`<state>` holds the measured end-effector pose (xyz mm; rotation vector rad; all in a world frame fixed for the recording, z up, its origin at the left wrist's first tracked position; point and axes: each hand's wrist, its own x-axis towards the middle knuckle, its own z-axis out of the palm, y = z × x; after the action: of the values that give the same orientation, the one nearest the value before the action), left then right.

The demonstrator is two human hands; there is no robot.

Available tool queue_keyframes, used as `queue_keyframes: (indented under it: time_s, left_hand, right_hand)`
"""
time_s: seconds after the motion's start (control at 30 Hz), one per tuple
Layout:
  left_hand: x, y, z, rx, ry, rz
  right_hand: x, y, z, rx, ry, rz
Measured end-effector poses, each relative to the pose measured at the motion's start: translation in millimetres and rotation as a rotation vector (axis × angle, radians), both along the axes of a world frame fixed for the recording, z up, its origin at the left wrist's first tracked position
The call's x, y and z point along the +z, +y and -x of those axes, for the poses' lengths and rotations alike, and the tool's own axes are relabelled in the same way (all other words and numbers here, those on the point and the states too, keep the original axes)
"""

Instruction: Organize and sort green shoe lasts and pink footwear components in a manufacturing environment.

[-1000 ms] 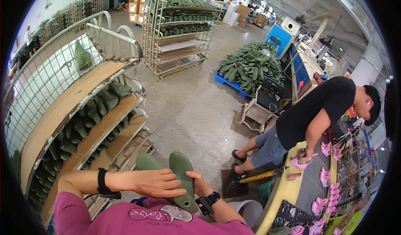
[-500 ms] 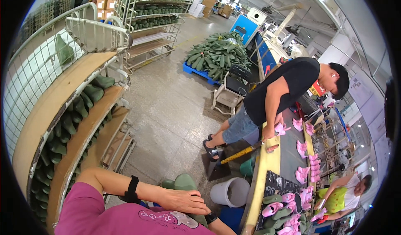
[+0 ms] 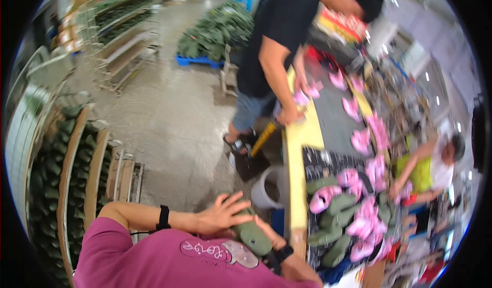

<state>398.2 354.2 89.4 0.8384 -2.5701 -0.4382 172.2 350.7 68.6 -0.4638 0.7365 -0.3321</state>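
Observation:
At my lower chest is a green shoe last (image 3: 253, 238), its end with a round hole facing up. Along its right side lies my right hand (image 3: 270, 233), gripping it, though part of the fingers is hard to make out. My left hand (image 3: 221, 217) is open, fingers spread, with the tips reaching across the upper part of the green last. More green lasts (image 3: 335, 252) and pink shoe uppers (image 3: 324, 198) lie heaped on the workbench (image 3: 294, 206) to my right.
A white bucket (image 3: 266, 189) stands beside the bench. Ahead, a person in a black shirt (image 3: 279, 21) handles a pink upper; another person (image 3: 428, 165) works across the bench. Racks of green lasts (image 3: 48, 180) stand left. A blue pallet (image 3: 200, 61) bears a green heap.
The view has swung to the right and blurred. My left hand has lifted and spread its fingers. The green last now shows its holed end, and my right hand has come into view.

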Motion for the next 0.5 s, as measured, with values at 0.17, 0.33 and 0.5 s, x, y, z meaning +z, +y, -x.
queue_keyframes:
  time_s: [0.17,0.33,0.5]
  left_hand:
    - [20,-52,88,-0.064,0.034,0.225]
    - [29,-89,170,-0.115,0.082,-0.105]
    - [21,-116,220,-0.349,0.39,-1.041]
  right_hand:
    - [2,-20,88,-0.183,-0.11,0.097]
    - [22,-27,148,-0.51,-0.016,0.326]
    - [-9,-30,181,-0.787,0.306,0.481]
